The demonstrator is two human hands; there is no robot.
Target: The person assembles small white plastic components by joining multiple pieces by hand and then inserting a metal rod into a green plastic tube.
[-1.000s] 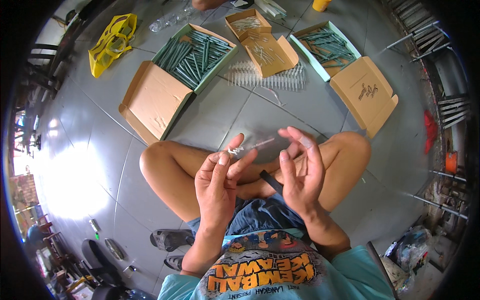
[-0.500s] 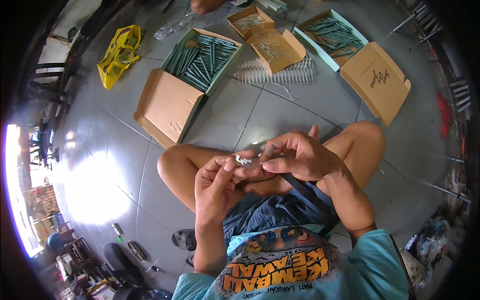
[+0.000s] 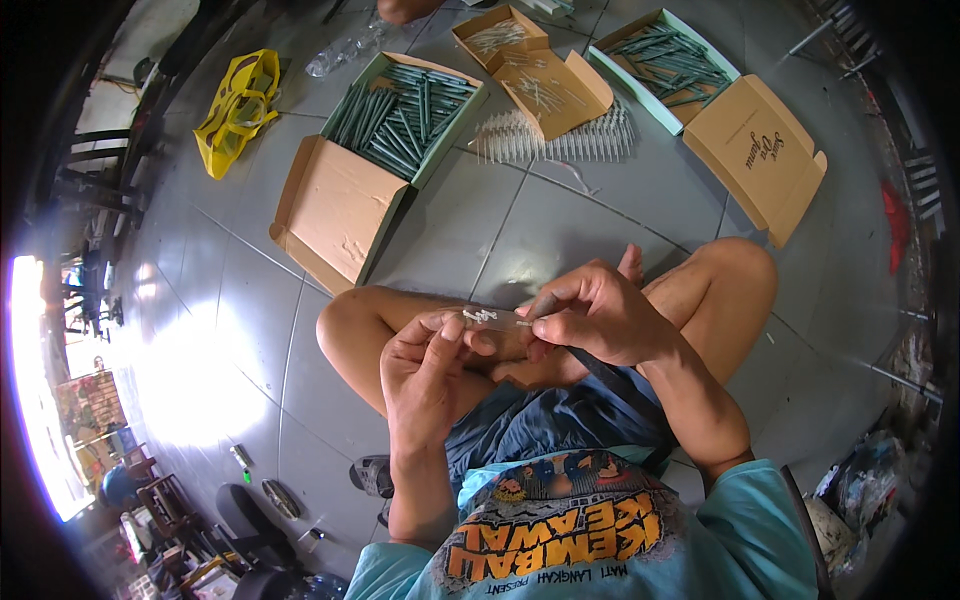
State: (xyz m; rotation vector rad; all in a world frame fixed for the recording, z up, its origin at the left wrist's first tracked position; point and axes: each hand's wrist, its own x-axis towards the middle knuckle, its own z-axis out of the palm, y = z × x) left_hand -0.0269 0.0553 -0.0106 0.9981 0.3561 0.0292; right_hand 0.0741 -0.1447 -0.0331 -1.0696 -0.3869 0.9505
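Above my lap, my left hand [image 3: 424,365] pinches the left end of a small clear plastic piece [image 3: 497,319] between thumb and fingers. White marks or bits show at its left part; I cannot tell whether they are printed on it or lie inside. My right hand [image 3: 600,315] is closed at the other end, thumb against forefinger, with a tiny pale tip showing between them. Whether that tip belongs to the clear piece is too small to tell.
Two open cardboard boxes, left [image 3: 345,205] and right [image 3: 755,165], hold many dark green pen-like sticks. Between them a smaller box [image 3: 560,120] with thin pale sticks rests by a row of clear spiky plastic pieces [image 3: 600,145]. A yellow bag [image 3: 235,115] lies at far left.
My hands have drawn slightly apart, so more of the clear piece shows between them. My left hand has shifted a little left; both stay closed.
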